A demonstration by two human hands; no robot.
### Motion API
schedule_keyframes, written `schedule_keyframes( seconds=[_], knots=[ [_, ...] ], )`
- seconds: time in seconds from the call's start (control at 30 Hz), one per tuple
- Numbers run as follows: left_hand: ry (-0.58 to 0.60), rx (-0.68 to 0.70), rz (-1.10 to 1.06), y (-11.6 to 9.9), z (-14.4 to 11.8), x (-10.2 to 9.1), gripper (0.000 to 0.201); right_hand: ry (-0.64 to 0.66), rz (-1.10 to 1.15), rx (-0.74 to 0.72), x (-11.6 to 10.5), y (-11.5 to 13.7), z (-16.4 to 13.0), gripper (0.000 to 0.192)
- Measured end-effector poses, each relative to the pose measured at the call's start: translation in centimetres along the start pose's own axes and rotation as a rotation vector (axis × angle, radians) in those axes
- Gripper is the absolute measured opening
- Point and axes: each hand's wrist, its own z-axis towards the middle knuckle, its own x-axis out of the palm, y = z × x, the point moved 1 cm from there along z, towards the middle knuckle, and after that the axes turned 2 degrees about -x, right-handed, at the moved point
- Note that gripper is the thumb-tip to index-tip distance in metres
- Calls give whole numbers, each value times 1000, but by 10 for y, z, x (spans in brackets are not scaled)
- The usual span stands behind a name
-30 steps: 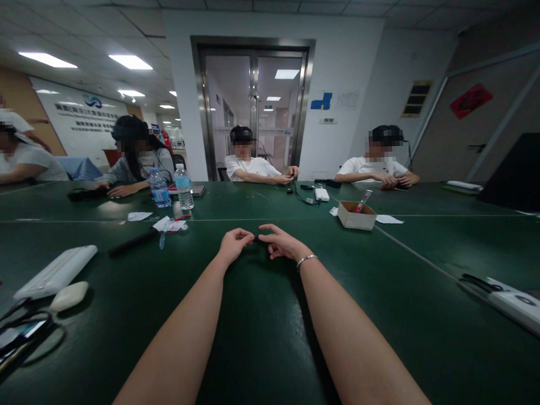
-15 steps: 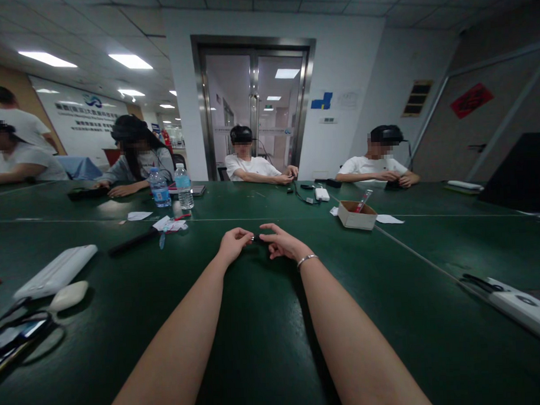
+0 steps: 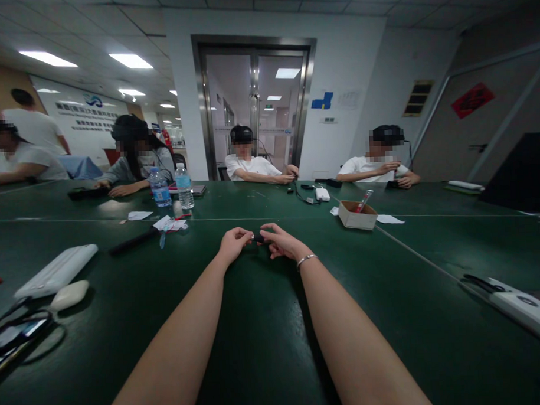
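Note:
Over the green table [image 3: 265, 321], my two hands meet at a small dark object [image 3: 257, 239] with a shiny end; it is too small to name its kind. My left hand [image 3: 234, 244] pinches the shiny left end between thumb and fingertips. From the other side my right hand [image 3: 284, 242], below a silver bracelet [image 3: 307, 259], has thumb and index finger closed on the dark right end. Its other fingers are curled loosely underneath. The fingertips partly hide the object.
Two water bottles [image 3: 184, 188] stand ahead left, near paper scraps [image 3: 171, 224] and a black bar [image 3: 134, 241]. A small box [image 3: 358, 218] sits ahead right. At left lie a white case [image 3: 55, 272] and a phone [image 3: 20, 341]; a white power strip [image 3: 528, 308] is at right. Several people sit opposite.
My right index finger has bent down closer to the dark object, while my left hand keeps its pinch. Across the table, the person at right has raised one hand with something pale.

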Motion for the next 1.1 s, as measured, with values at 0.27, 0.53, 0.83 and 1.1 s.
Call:
schedule_keyframes(
  seconds=[0.27,0.53,0.83,1.1],
  knots=[
    [-18,-8,-29,0,1,2,34,-10,-4,-22,-1,-3,2,39],
    [-9,1,-33,3,2,0,35,-30,14,10,1,0,0,37],
    [-3,4,-17,5,3,0,34,4,-6,-35,1,1,-2,41],
    [-22,-4,-14,2,2,1,35,-25,-22,-34,1,0,0,38]
  ],
)
